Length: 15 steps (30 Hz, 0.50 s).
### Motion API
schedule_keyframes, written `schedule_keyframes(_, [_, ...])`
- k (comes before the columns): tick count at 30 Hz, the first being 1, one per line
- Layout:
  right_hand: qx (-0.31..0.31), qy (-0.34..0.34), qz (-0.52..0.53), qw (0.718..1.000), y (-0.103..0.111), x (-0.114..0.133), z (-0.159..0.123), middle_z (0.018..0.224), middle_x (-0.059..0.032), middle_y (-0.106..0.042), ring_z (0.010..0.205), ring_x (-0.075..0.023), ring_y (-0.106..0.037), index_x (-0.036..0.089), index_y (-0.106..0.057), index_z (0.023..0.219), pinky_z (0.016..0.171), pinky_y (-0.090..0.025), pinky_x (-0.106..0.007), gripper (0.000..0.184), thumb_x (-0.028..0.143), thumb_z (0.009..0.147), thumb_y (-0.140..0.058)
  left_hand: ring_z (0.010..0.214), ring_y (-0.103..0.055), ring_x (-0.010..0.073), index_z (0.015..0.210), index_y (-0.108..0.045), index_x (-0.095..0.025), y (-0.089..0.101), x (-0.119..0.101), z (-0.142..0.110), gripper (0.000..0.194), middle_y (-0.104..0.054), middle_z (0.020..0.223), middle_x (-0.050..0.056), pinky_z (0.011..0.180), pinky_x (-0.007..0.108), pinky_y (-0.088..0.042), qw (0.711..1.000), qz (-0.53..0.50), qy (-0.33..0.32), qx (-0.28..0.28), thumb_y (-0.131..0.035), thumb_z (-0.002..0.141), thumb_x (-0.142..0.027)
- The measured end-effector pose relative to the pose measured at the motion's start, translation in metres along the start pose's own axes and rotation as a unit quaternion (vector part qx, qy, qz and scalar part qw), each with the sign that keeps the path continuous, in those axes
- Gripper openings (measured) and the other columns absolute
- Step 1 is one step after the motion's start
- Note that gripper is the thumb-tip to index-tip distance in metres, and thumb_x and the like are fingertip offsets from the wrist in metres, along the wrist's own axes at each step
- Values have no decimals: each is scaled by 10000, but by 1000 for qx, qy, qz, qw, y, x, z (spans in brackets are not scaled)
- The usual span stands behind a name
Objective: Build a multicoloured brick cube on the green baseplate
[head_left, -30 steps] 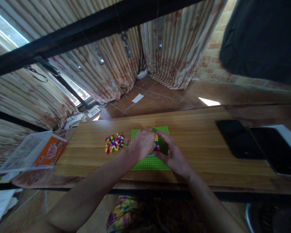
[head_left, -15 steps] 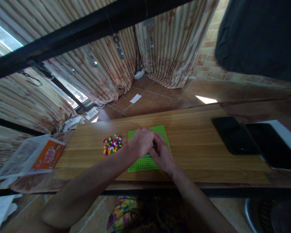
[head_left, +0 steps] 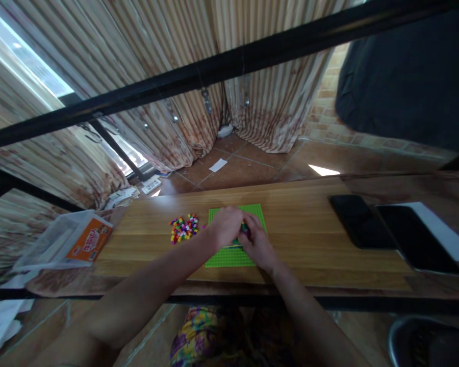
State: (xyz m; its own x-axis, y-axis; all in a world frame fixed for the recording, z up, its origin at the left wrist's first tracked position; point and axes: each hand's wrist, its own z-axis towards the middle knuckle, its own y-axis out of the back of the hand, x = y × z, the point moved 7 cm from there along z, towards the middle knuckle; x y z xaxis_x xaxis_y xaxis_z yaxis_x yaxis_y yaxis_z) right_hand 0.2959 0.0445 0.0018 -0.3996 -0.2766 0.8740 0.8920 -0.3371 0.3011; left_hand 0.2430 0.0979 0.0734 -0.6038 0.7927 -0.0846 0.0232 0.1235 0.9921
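Observation:
A bright green studded baseplate (head_left: 229, 260) lies on the wooden board. Over its middle, my left hand (head_left: 226, 225) is curled with its back up, its fingertips hidden by the hand itself. My right hand (head_left: 259, 243) meets it from the right, its fingers closed around a small cluster of coloured building bricks (head_left: 245, 228) on the plate. The hands mostly cover this cluster. A loose pile of tiny bricks (head_left: 184, 228) in several colours lies left of the baseplate, with a stray one between pile and plate.
A clear plastic box (head_left: 49, 244) with an orange label stands at the left end of the wooden board (head_left: 302, 224). Two dark flat devices, a tablet-like one (head_left: 359, 219) and another (head_left: 416, 237), lie at the right. A black metal bar (head_left: 183, 76) with hooks crosses ahead.
The camera view has tilted and shifted slightly, so the bar appears lower. Both hands stay together over the baseplate; a little more of the coloured bricks shows between them.

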Motion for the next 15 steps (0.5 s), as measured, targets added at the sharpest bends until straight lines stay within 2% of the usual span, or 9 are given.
schedule_keyframes(3, [-1, -2, -3, 1000, -1, -2, -1, 1318, -101, -523, 1265, -220, -481, 245, -495, 1374, 1114, -382, -441, 566, 155, 815, -498, 833, -666, 196, 860, -715, -162, -1, 11, -8, 184, -705, 887, 78, 793, 308, -528, 999, -3, 36, -3, -532, 855, -145])
schedule_keyframes(7, [-9, 1, -4, 1000, 0, -4, -3, 1337, -109, -509, 1268, -229, -479, 249, -472, 1409, 1110, -382, -462, 574, 183, 839, -499, 871, -651, 183, 893, -688, -170, -6, 25, -14, 123, -692, 922, 58, 836, 300, -516, 994, -48, 77, -55, -574, 845, -172])
schedule_keyframes(15, [-13, -7, -7, 1000, 1, -9, -5, 1359, -106, -503, 1280, -225, -476, 252, -481, 1400, 1120, -369, -477, 553, 206, 850, -514, 920, -618, 171, 954, -659, -170, -14, 28, -28, 155, -659, 931, 45, 887, 303, -507, 980, -134, 49, -139, -541, 862, -128])
